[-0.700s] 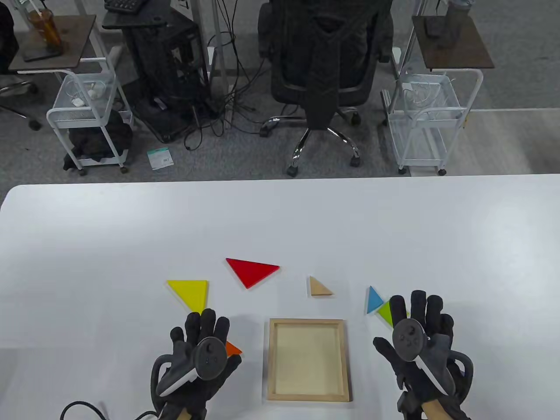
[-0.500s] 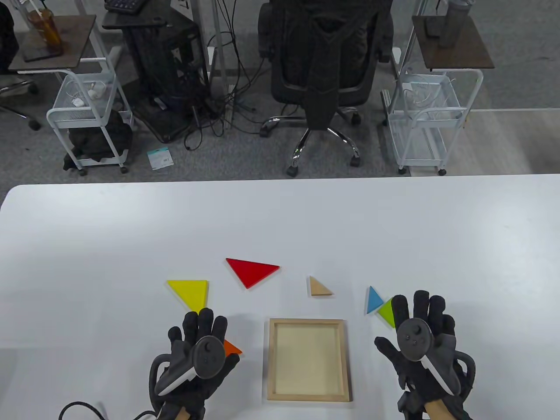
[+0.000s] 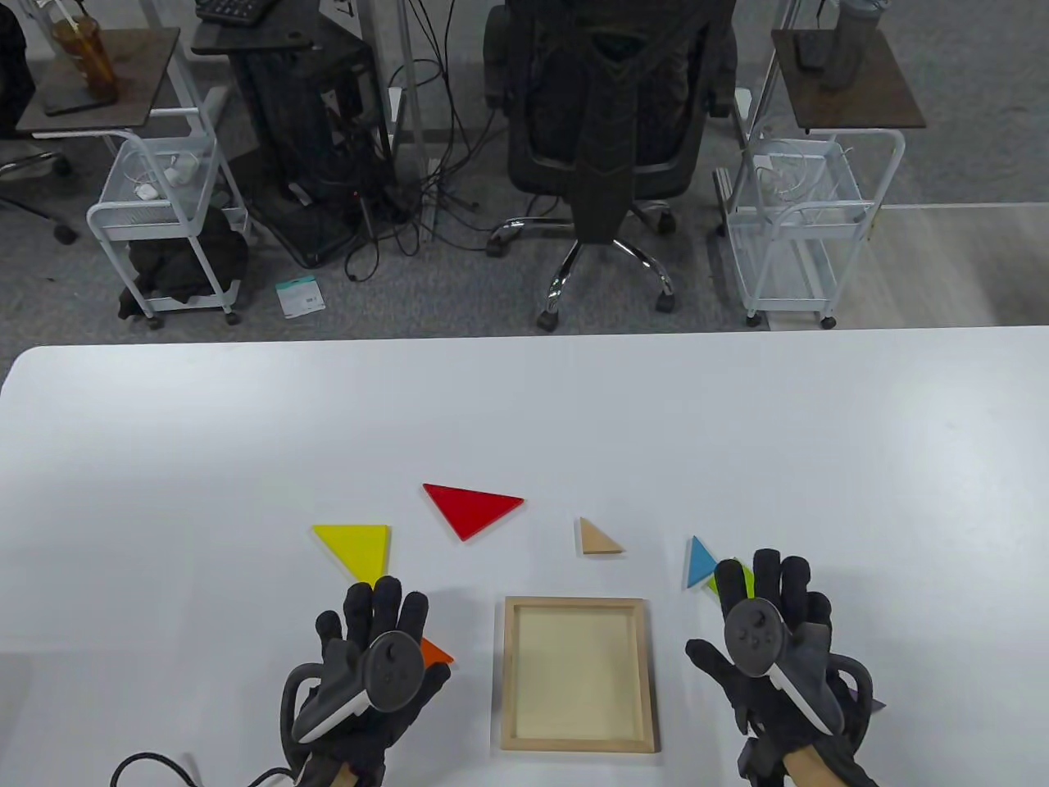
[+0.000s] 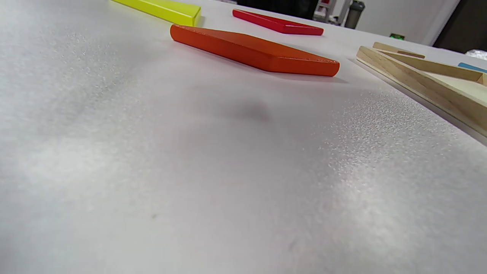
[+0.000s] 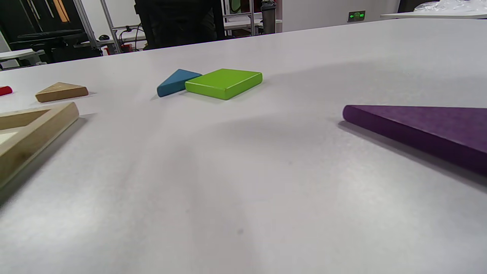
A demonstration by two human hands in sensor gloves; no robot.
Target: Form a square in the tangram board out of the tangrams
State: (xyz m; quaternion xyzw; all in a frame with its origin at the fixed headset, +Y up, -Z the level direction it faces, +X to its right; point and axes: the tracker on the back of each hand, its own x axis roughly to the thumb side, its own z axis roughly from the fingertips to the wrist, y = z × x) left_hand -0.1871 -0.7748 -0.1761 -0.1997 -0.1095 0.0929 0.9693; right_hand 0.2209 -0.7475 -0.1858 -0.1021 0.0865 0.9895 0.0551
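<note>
The wooden tangram board [image 3: 578, 674] lies flat and empty on the white tabletop [image 3: 524, 426], between the two gloved hands. The left hand [image 3: 369, 668] rests palm down just left of the board, its fingers [image 3: 385, 602] straight and slightly spread, holding nothing; an orange piece [image 3: 437, 653] pokes out from under their right side, and the yellow triangle [image 3: 356, 547] sits just beyond the fingertips. The right hand [image 3: 774, 648] lies flat on the other side of the board, fingers [image 3: 769, 574] straight and close together, gripping nothing; they partly cover the green square [image 5: 223, 82], which touches the blue triangle [image 3: 699, 562] just left of the fingertips. A purple piece [image 5: 422, 127] lies to the right of that hand. Farther past the fingers, the red triangle [image 3: 471, 507] and a small wooden triangle [image 3: 598, 539] lie apart from each other beyond the board
</note>
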